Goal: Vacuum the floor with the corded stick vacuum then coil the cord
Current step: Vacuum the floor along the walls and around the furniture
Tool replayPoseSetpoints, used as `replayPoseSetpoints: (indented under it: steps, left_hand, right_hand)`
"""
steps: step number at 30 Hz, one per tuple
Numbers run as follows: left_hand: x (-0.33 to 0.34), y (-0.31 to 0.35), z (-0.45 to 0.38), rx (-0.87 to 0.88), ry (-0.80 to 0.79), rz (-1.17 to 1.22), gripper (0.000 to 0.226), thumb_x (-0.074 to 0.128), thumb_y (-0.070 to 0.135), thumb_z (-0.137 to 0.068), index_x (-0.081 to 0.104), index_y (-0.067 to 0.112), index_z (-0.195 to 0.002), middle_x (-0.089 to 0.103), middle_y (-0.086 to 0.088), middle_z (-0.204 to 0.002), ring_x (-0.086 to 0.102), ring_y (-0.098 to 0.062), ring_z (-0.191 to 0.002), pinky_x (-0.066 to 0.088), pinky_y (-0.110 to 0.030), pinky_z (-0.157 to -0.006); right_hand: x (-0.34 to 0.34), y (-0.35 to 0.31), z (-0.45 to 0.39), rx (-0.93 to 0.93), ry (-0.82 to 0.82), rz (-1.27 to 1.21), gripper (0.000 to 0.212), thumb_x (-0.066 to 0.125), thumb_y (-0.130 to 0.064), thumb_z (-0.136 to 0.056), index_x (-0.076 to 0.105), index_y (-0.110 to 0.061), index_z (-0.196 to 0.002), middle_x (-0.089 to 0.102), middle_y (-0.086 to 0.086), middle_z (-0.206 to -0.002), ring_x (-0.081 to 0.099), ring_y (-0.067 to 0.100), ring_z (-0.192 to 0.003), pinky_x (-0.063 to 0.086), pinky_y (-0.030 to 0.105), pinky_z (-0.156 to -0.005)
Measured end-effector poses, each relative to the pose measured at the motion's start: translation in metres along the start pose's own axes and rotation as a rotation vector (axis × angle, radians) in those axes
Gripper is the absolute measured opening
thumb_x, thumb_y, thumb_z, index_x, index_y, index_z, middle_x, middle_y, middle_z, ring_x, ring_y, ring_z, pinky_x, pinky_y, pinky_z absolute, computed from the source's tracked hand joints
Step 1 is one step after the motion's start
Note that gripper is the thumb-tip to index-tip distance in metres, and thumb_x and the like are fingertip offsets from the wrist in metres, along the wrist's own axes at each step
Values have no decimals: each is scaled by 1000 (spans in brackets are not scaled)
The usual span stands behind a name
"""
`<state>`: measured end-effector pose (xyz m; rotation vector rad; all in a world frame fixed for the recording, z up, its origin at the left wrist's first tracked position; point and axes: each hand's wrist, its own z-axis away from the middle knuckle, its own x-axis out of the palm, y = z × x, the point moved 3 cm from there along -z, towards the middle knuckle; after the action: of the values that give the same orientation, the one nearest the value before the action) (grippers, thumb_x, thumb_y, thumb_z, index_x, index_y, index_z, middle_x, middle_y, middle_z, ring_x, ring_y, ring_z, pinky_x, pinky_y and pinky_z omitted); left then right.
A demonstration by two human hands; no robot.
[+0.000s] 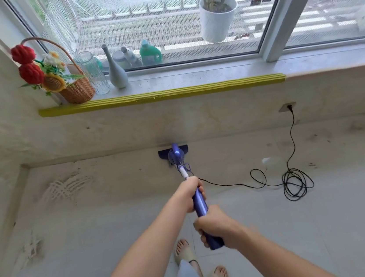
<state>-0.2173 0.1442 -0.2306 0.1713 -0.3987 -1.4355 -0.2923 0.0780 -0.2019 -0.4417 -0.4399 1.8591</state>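
Pale floor [280, 230] runs up to a low wall beneath a wide window [161, 14], and the windowsill [192, 77] serves as the landmark for this inspection. Along the sill's front edge sits a yellow foam guard [162, 94], presumably to cushion the corner. At the sill's left end stand a wicker basket [77, 91] of artificial flowers, a clear glass vase [93, 73] and a slim grey vase [117, 72]; beyond the glass hangs a white plant pot [216, 22].

Below the sill, against the foot of the wall, the corded stick vacuum [175, 156] has its flat head pressed flush to the skirting, which suggests the edge strip is being worked. Its shaft slopes back from the wall toward the person.

Both hands grip that shaft. The left hand [191, 193] is wrapped round the upper blue section, nearer the sill, likely to steer. The right hand [213, 225] is curled firmly round the handle end, farther from the sill, likely to push.

The cord [297, 181] leaves the shaft, trails right across the floor, lies in loose loops and climbs to a wall socket [287, 107] below the sill's right part. It is plugged in and uncoiled, so vacuuming appears under way; coiling is not yet begun. The slack lies clear of the head's path.
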Motion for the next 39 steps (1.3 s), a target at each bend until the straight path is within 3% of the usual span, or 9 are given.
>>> replayPoseSetpoints:
  steps: [3, 11, 14, 25, 29, 33, 39]
  left_hand:
    - [-4, -26, 7, 17, 20, 25, 23, 37, 1, -86, 35, 14, -67, 36, 3, -43, 32, -8, -29, 32, -12, -36]
    - [-3, -28, 1, 55, 29, -15, 18, 40, 3, -86, 37, 13, -71, 39, 3, -43, 36, -8, -32, 35, -13, -38]
    - [-6, -21, -10, 38, 34, -73, 17, 42, 3, -86, 38, 13, -72, 41, 3, -44, 37, -9, -37, 36, -16, -40]
    - [-96, 59, 1, 9, -22, -150, 23, 45, 5, -91, 42, 11, -69, 39, 4, -40, 36, -6, -29, 35, -11, -37]
    - [-99, 65, 5, 0, -70, -116, 22, 39, 2, -89, 39, 13, -69, 37, 4, -39, 35, -6, -29, 33, -11, -38]
    - [-91, 64, 1, -27, -99, -144, 22, 38, 3, -87, 36, 14, -67, 38, 5, -37, 36, -9, -29, 34, -15, -42]
    - [-81, 80, -12, -13, -107, -178, 12, 41, 6, -84, 35, 15, -81, 41, 5, -39, 40, -11, -30, 37, -14, -42]
  right_hand:
    - [9, 25, 10, 4, -20, -5, 37, 52, 0, -73, 43, -4, -109, 50, 15, -76, 50, 20, -49, 47, 29, -47]
    - [4, 26, 4, -20, -46, -26, 33, 58, -1, -75, 46, -3, -106, 53, 13, -74, 53, 21, -56, 49, 31, -55]
    - [9, 22, -7, 59, -12, -101, 32, 56, 3, -83, 43, -3, -111, 51, 13, -71, 53, 21, -54, 48, 29, -48]
    - [98, -69, -26, 10, 106, -198, 25, 45, 2, -81, 42, -4, -105, 49, 13, -74, 49, 19, -48, 42, 25, -44]
    - [96, -81, -17, 37, 142, -147, 16, 44, 2, -81, 43, -3, -97, 49, 12, -67, 48, 19, -45, 42, 24, -43]
    - [90, -80, -13, 64, 150, -138, 27, 45, 1, -81, 44, -3, -107, 49, 11, -66, 47, 17, -42, 42, 23, -42]
    - [78, -96, -15, 57, 173, -171, 13, 50, 2, -82, 46, -3, -94, 51, 10, -60, 48, 17, -41, 42, 22, -41]
